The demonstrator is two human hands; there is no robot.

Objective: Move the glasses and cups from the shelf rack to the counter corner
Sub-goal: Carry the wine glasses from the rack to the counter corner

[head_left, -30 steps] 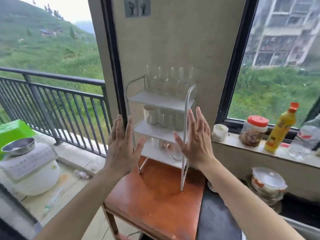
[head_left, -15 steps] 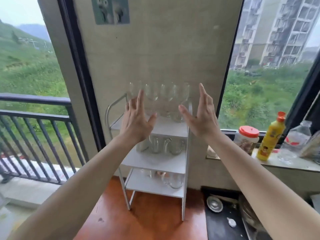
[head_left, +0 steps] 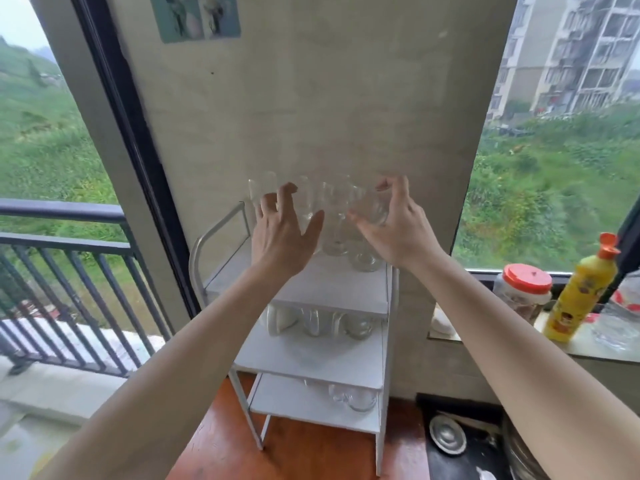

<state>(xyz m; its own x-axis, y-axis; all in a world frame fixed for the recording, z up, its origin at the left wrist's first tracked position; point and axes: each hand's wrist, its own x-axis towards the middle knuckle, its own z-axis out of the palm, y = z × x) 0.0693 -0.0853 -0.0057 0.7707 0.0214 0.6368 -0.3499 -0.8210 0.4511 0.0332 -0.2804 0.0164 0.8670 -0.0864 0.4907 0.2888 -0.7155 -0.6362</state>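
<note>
A white three-tier shelf rack (head_left: 311,289) stands on a reddish wooden table (head_left: 311,452) against the wall. Several clear stemmed glasses (head_left: 334,216) line its top shelf. The middle shelf holds a white mug (head_left: 277,322) and glass mugs (head_left: 313,323). Glass cups (head_left: 353,400) sit on the bottom shelf. My left hand (head_left: 284,233) is at the left end of the top row, fingers spread around a glass with gaps showing. My right hand (head_left: 394,223) wraps thumb and fingers around the bowl of the rightmost glass (head_left: 375,211).
A dark counter (head_left: 446,469) with a round metal lid (head_left: 447,439) lies right of the table. On the window sill stand a red-lidded jar (head_left: 523,292) and a yellow bottle (head_left: 581,292). A black balcony railing (head_left: 62,258) runs at the left.
Both hands rose from beside the rack's lower shelves to the top shelf. Their flat fingers curled in, and the right hand closed around the rightmost glass.
</note>
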